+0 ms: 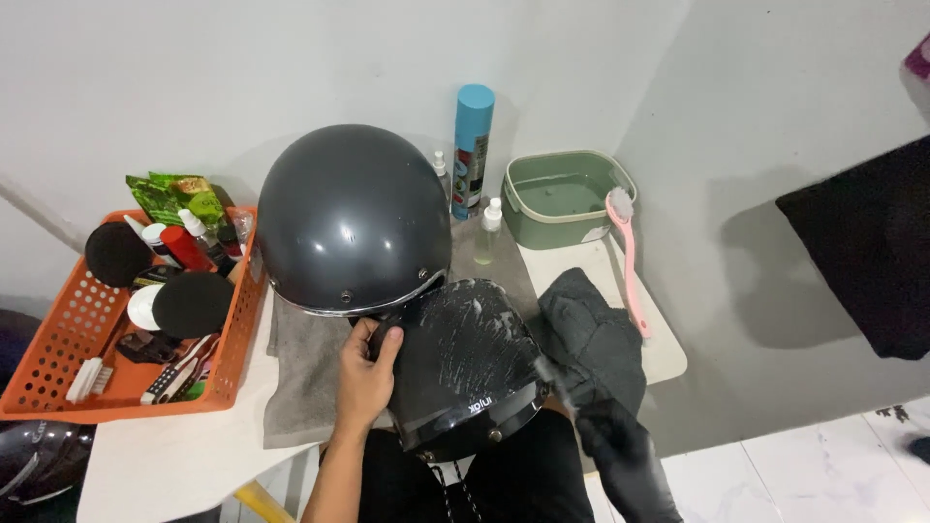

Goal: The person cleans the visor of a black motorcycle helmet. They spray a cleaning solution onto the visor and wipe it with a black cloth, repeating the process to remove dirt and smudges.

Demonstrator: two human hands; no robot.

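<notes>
The left hand (366, 373) grips the soapy dark visor (465, 363) at the counter (174, 455) edge; the blurred right hand (581, 397) seems to clutch a dark cloth (591, 334). Wet foam could let the visor slip floorward, or knock the helmet (349, 218).

A small helmet-cleaning corner in a home or little workshop — plain white walls are meeting at a corner above a tiled floor. A small white table (174, 455) is carrying an orange basket (58, 339) of brushes and bottles, a spray can (473, 145), a green wash basin (562, 199) and a grey helmet (349, 218) — all cleaning gear.
</notes>
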